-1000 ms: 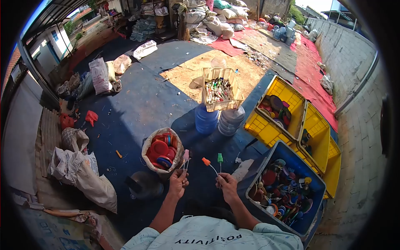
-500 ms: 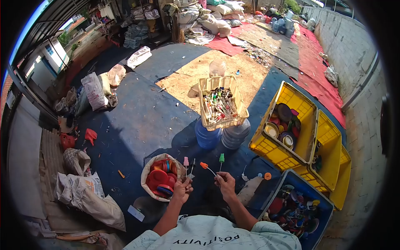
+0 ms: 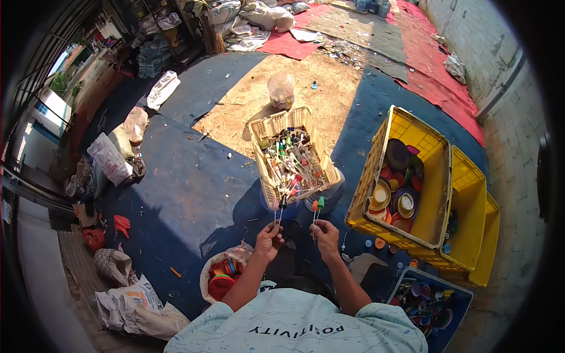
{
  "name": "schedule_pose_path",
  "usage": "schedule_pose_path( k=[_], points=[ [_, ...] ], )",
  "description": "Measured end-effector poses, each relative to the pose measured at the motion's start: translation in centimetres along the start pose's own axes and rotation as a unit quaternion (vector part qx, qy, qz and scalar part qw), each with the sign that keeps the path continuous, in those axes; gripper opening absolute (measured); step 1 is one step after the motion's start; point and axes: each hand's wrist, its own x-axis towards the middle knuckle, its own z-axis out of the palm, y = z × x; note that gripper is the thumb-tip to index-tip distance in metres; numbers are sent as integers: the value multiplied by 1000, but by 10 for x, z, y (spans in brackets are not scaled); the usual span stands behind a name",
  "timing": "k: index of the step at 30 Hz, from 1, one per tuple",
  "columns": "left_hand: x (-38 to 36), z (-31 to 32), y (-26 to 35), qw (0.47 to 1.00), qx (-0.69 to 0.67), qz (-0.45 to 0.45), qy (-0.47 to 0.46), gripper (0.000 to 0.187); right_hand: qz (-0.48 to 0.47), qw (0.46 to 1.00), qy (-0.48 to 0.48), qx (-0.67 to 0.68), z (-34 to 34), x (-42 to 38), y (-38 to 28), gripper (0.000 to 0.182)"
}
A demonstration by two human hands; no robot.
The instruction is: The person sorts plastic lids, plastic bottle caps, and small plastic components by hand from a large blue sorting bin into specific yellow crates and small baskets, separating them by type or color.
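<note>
My left hand (image 3: 269,242) pinches the thin pale stems of two capped tubes, one with a pink cap (image 3: 275,205) and one with a black cap (image 3: 283,202). In my right hand (image 3: 325,240) are two more, with an orange cap (image 3: 315,206) and a green cap (image 3: 321,202). Both hands are apart, just short of a cream crate (image 3: 262,170) heaped with similar capped tubes (image 3: 289,154). The crate rests on large bottles, a blue one (image 3: 272,210) and a grey one (image 3: 335,191).
A white sack (image 3: 207,273) of red lids stands at lower left. Yellow crates (image 3: 424,141) with lids and a blue crate (image 3: 462,312) of caps are on my right. A clear jar (image 3: 281,87) stands beyond the cream crate; stuffed sacks (image 3: 110,159) lie at far left.
My hands have come closer together and moved forward toward the cream crate. The orange-capped tube has swung upright beside the green one. The view has shifted.
</note>
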Motion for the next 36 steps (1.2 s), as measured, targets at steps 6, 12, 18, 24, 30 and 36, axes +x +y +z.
schedule_pose_path(
  k=[6, 12, 18, 24, 30, 36],
  points=[
    [108, 20, 36, 998, 19, -52, -18, 11, 25, 997, 34, -71, 25, 82, -11, 20],
    [187, 79, 94, 999, 39, -18, -23, 14, 17, 995, 10, -95, 71, 174, -65, 22],
    [225, 129, 153, 996, 29, -2, -84, 18, -24, 1000, 9, -11, 117, 239, -119, 23],
    [293, 100, 155, 974, 142, -156, 80, 46, 3, 981, 37, -190, 114, 280, -86, 54],
    [288, 35, 91, 942, 205, -243, 105, 43, 101, 921, 5, -375, 63, 230, -28, 48],
    [238, 49, 25, 896, 320, -299, 73, 20, 168, 925, 41, -337, 3, 127, -21, 48]
  ],
)
